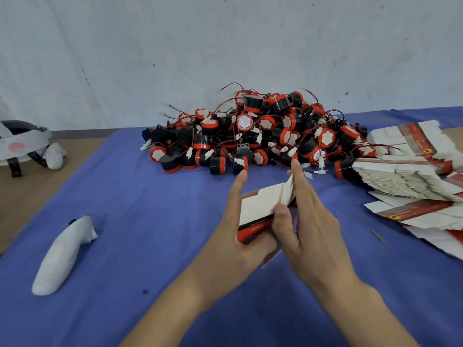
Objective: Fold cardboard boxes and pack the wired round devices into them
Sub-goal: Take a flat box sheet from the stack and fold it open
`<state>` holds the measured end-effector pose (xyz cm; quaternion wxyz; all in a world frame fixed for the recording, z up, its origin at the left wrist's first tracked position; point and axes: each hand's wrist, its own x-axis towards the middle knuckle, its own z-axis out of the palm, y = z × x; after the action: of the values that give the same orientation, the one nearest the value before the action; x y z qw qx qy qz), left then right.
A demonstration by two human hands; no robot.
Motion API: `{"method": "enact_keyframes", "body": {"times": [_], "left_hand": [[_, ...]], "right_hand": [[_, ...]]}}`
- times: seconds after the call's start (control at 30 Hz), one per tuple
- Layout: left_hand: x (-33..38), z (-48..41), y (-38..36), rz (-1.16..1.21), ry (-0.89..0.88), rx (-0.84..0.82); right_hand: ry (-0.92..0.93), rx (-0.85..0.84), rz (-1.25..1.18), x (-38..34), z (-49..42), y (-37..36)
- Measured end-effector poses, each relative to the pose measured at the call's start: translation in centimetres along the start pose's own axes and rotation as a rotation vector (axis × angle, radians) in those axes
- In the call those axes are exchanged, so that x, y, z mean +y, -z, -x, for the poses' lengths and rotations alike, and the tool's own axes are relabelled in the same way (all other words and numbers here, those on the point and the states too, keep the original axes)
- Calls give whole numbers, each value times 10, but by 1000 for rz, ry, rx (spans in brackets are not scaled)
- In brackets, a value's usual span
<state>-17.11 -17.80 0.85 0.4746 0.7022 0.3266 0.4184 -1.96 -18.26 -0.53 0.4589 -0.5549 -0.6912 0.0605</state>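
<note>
readable text: none | box (pixel 255 209): blurred print | flat cartons (pixel 400 176): yellow emblem

Far beyond your fingers (pixel 298 171), you face a pale grey wall (pixel 225 46) flecked with dark marks. Under them a blue cloth (pixel 150 221) spreads wide; well to their left a bare brown surface (pixel 37 191) meets a dark strip (pixel 82 133) at the wall's foot.

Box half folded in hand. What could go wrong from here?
1. The cardboard box is only half formed between the left hand and right hand; its white flap, pinched by the right hand, might crease crooked or tear.
2. The pile of wired round devices looks tangled; pulling one out may drag neighbours along.
3. The stack of flat boxes is fanned and leaning, so it might slide.
</note>
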Motion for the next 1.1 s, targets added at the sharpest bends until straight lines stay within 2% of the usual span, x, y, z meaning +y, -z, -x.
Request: {"method": "enact_keyframes", "body": {"times": [0.23,0.43,0.57,0.7,0.9,1.1], "left_hand": [[-7,-1,-5,-115,-81,-34],[-8,1,-5,-206,-109,-28],[1,3,-4,-81,-138,-82],[10,4,-1,41,-125,-116],[15,5,0,30,-89,-82],[13,1,9,59,-30,78]], "right_hand": [[3,53,-46,-2,-3,-5],[-5,-39,-262,4,-4,-8],[-66,-103,-401,8,-5,-10],[-67,-139,-437,10,-3,-10],[28,-123,-412,8,-2,-10],[107,-53,-421,8,-2,-8]]}}
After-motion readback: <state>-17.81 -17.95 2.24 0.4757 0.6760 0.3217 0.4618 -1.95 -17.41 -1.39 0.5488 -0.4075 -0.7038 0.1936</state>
